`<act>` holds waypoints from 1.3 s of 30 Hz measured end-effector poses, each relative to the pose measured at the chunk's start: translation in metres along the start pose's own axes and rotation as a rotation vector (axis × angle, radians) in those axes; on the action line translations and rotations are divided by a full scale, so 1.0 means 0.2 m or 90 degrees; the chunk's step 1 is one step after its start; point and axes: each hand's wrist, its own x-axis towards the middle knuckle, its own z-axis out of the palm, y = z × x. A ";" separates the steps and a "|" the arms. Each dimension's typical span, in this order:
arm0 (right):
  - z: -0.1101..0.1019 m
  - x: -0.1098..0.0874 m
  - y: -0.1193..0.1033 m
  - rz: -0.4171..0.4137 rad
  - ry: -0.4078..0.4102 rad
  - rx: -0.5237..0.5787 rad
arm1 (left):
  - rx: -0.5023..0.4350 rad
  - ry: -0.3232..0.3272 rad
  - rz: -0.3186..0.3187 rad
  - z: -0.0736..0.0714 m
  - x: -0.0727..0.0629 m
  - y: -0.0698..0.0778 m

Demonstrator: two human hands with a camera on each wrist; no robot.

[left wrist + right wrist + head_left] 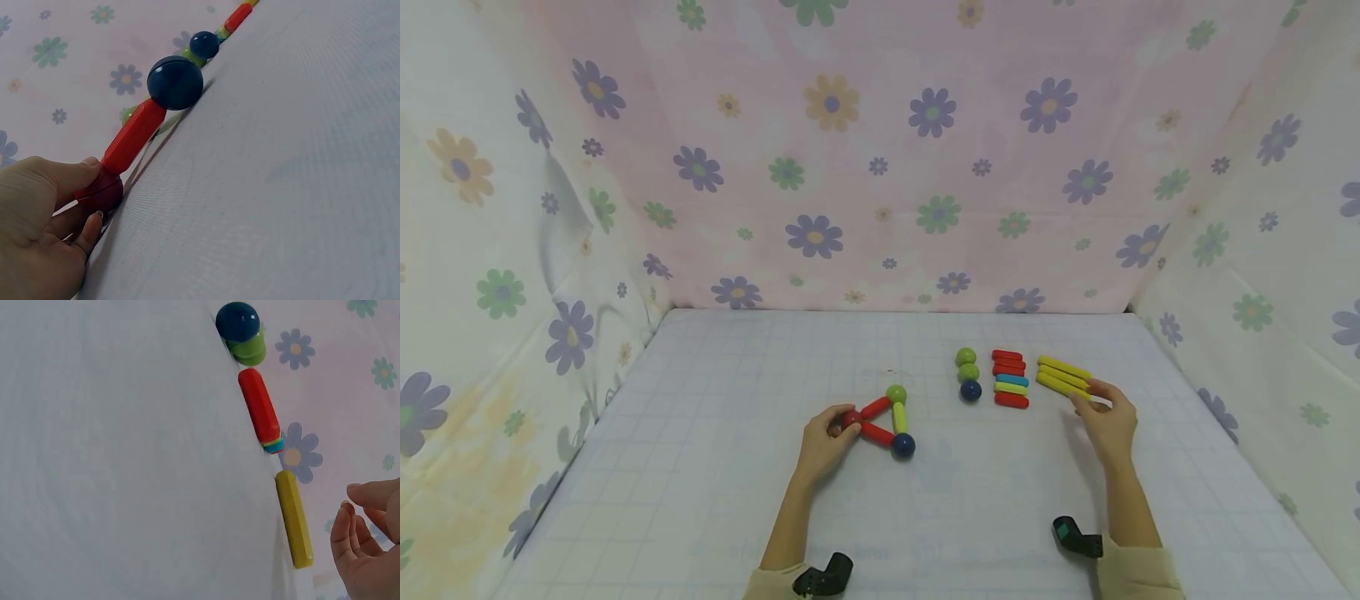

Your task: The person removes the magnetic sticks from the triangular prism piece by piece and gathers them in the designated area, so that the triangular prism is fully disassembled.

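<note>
My left hand (824,446) pinches a dark red ball (103,192) between thumb and fingers. That ball is one corner of a flat triangle: two red rods (877,434) run from it to a green ball (897,393) and a dark blue ball (904,446), and a lime rod (900,418) joins those two. At the right, my right hand (1108,417) hovers by the near ends of three yellow rods (1063,376) laid side by side. In the right wrist view its fingers are loosely bent, with a gap to the nearest yellow rod (294,519) and nothing visible between them.
Two green balls (967,372) and a dark blue ball (971,391) form a column right of the triangle. Beside them lie short rods in red (1011,400), blue (1012,380) and lime (1011,388). Flowered cloth walls (880,167) border the white table (700,500).
</note>
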 end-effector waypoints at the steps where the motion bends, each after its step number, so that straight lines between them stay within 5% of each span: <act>1: 0.01 -0.01 -0.02 -0.008 -0.003 0.008 | 0.000 0.000 0.000 0.00 0.00 0.00; 8: 0.12 -0.10 -0.12 -0.050 -0.086 0.063 | 0.006 0.002 0.002 0.00 0.00 0.00; 17: 0.31 -0.23 -0.21 -0.141 -0.279 0.114 | 0.007 0.004 0.004 0.01 0.00 -0.01; 27: 0.46 -0.41 -0.44 -0.136 -0.417 0.079 | -0.003 0.003 0.007 0.00 0.00 -0.01; 39: 0.65 -0.44 -0.31 -0.196 -0.579 0.037 | -0.002 -0.002 -0.005 0.00 0.00 -0.01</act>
